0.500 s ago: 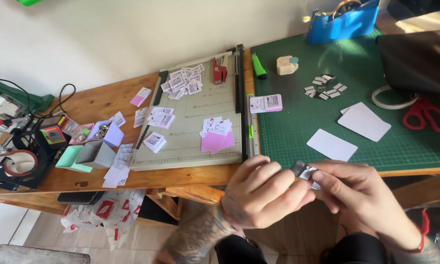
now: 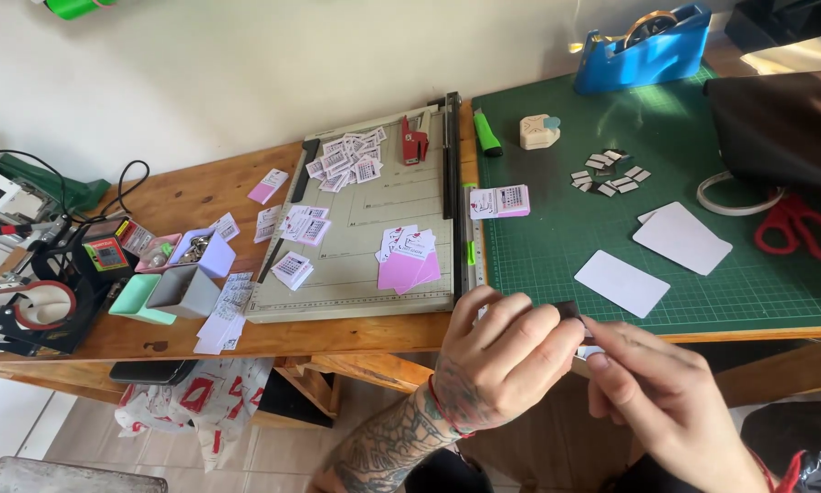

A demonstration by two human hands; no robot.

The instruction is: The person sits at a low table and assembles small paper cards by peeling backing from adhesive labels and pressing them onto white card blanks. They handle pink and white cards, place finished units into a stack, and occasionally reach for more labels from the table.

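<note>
Both my hands have slid slightly left along the wooden table point(image 2: 246, 196) edge, left hand point(image 2: 506, 356) and right hand point(image 2: 666, 397) pinching the small dark flat piece point(image 2: 568, 310) between fingertips, which I reckon could slip floorward.

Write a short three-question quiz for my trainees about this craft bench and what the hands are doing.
1. True or false: the red scissors lie on the paper trimmer.
2. What colour is the tape dispenser? A red, B blue, C white.
3. What do the left hand and right hand pinch between them at the edge of the green cutting mat?

Key:
1. False; they lie on the mat.
2. B.
3. A small dark piece, too small to identify.
</note>
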